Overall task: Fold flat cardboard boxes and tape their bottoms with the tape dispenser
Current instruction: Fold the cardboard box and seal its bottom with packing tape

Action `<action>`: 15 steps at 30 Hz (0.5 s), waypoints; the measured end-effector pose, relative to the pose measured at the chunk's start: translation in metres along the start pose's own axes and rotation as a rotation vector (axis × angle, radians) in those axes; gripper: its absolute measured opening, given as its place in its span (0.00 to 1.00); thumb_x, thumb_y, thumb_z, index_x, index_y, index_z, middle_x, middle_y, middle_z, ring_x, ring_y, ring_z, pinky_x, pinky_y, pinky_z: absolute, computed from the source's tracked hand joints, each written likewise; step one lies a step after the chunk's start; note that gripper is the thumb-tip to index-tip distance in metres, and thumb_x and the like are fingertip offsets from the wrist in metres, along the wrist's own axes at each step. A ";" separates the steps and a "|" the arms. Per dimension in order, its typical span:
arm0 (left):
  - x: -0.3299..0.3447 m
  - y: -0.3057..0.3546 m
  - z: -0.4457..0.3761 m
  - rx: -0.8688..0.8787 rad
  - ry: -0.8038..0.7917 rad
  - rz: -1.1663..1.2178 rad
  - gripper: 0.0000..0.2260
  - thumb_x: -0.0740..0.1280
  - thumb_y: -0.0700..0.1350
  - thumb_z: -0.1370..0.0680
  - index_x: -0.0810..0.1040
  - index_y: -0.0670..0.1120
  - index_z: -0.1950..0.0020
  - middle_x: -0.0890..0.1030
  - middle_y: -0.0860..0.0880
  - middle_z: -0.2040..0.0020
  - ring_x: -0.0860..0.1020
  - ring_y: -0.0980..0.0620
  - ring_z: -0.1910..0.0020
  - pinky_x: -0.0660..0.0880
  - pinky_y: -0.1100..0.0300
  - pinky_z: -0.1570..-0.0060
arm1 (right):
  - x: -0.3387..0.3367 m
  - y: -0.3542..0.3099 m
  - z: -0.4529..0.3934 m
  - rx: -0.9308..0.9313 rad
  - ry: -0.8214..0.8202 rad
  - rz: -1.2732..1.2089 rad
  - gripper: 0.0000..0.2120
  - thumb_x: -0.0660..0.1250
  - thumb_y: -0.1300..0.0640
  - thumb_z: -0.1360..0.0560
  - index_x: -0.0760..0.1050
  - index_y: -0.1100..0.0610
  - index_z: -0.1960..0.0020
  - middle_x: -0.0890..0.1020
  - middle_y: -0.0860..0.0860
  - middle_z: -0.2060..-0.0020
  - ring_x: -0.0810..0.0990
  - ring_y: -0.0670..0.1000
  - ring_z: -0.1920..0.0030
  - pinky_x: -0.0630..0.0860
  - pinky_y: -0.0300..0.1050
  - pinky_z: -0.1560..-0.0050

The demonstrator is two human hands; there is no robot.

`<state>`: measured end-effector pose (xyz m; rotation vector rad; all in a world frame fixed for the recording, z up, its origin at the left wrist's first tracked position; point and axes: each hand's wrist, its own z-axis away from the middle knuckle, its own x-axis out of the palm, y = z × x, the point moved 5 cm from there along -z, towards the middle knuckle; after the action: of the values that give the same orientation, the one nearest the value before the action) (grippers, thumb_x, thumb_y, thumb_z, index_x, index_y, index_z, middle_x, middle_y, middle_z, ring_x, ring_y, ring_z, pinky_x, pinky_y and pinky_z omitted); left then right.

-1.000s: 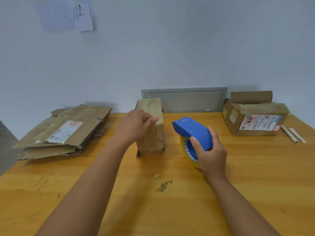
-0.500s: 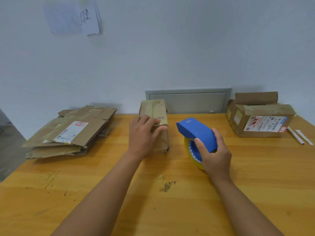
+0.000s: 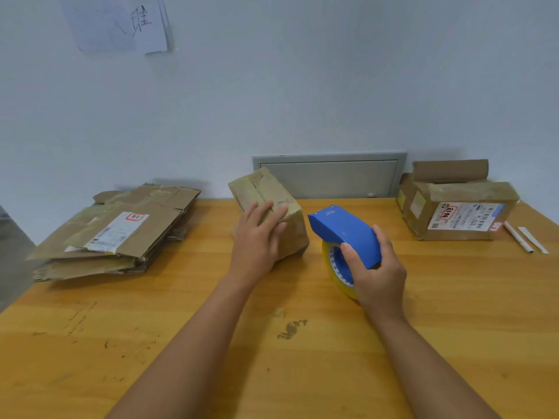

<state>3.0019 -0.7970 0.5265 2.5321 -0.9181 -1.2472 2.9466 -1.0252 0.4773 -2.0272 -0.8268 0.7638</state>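
wooden table (image 3: 423, 343), orange-yellow top, scuffed, with a dark stain patch near the middle front. pale wall behind it; a sheet of paper (image 3: 118, 24) with handwriting is stuck high on the wall at left, and a grey metal panel (image 3: 329, 176) sits low on the wall just above the table's far edge.

stack of flat cardboard boxes (image 3: 115, 231) at the table's left rear, several layers, white shipping label with a red mark on the top sheet, old tape strips on it.

taped box (image 3: 456, 204) at the right rear, standing upright, one flap raised at the back, printed label on its front face.

small folded box (image 3: 269, 207) at centre rear, tilted, wrapped in yellowish tape, one lower corner touching the table. left hand (image 3: 257, 237) lies on its near face, fingers straight and together, pressing flat against the cardboard, not curled round it.

blue tape dispenser (image 3: 344, 234) just right of the small box, apart from it, its yellow tape roll resting on the table. right hand (image 3: 375, 267) grips the dispenser from behind, thumb on the left side, fingers wrapped over the top.

two thin white sticks (image 3: 526, 240) lie near the right edge, beside the taped box; cannot tell what they are.
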 end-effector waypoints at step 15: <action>-0.029 -0.012 0.000 0.017 -0.251 0.113 0.17 0.58 0.51 0.16 0.72 0.54 0.27 0.67 0.55 0.25 0.58 0.57 0.24 0.56 0.58 0.26 | 0.001 0.002 0.001 0.014 0.031 -0.065 0.43 0.65 0.31 0.32 0.68 0.56 0.25 0.75 0.46 0.35 0.69 0.36 0.40 0.68 0.30 0.44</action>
<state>2.9934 -0.7701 0.5407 2.3343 -1.1104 -1.5513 2.9469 -1.0246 0.4752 -1.9850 -0.8635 0.6984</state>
